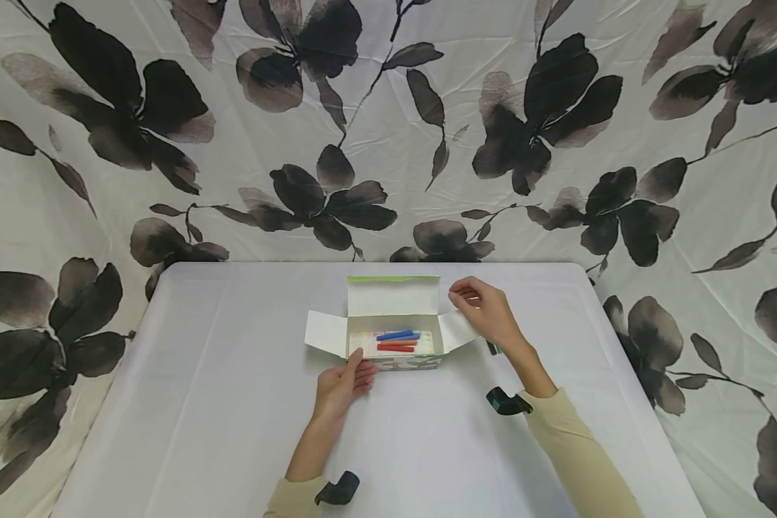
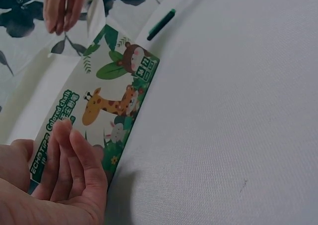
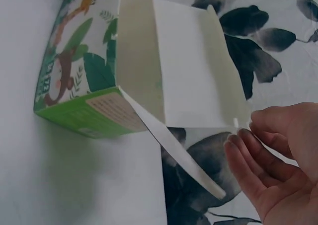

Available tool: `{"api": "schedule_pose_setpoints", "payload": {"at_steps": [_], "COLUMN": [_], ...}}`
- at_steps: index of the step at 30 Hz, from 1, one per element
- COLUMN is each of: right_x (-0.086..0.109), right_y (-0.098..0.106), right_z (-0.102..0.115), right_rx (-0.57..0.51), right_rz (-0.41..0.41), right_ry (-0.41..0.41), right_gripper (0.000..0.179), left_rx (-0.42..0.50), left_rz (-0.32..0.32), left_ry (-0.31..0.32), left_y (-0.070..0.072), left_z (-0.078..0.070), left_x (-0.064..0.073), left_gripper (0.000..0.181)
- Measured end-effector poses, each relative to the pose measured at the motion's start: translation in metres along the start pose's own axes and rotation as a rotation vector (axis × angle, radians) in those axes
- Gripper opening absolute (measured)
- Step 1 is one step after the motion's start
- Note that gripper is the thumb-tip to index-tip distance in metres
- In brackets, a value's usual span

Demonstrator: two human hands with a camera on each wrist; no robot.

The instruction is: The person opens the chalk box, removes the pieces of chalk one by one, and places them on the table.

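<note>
A colored chalk box stands with its lid raised and side flaps spread. Several blue, orange and red chalk sticks lie inside, over more pale pieces. My left hand holds the box's front left corner, thumb at the upper edge and fingers along the printed front; the left wrist view shows those fingers over the lettering. Beside the lid's right edge is my right hand, fingers bent, thumb near the fingertips. In the right wrist view its fingertips come close to the lid's corner.
A dark green stick lies on the white table right of the box, partly hidden by the right arm in the head view. The right side flap sticks out below the right hand. A floral cloth hangs behind the table.
</note>
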State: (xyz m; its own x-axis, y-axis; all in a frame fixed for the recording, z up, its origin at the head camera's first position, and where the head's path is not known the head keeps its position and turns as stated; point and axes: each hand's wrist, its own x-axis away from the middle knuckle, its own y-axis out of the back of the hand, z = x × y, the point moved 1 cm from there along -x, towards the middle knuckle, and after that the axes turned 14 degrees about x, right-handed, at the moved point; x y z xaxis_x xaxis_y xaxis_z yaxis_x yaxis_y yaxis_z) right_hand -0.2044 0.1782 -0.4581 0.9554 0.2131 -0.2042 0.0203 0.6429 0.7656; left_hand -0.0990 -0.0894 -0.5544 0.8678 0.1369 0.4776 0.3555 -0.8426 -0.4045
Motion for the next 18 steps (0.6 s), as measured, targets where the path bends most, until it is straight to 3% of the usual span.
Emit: {"api": "schedule_pose_setpoints", "payload": {"at_steps": [11, 18], "right_x": [0.0, 0.002], "right_y": [-0.034, -0.055], "right_z": [0.012, 0.015], "right_rx": [-0.019, -0.005], "right_rz": [0.105, 0.216], "right_ry": [0.138, 0.234], "right_gripper": [0.016, 0.018], "left_rx": [-0.006, 0.007], "left_rz": [0.005, 0.007], "left_ry": [0.007, -0.001], "left_y": [0.0, 0.0], "left_z": [-0.001, -0.001], "left_x": [0.001, 0.001], "left_gripper": [0.053, 0.053]}}
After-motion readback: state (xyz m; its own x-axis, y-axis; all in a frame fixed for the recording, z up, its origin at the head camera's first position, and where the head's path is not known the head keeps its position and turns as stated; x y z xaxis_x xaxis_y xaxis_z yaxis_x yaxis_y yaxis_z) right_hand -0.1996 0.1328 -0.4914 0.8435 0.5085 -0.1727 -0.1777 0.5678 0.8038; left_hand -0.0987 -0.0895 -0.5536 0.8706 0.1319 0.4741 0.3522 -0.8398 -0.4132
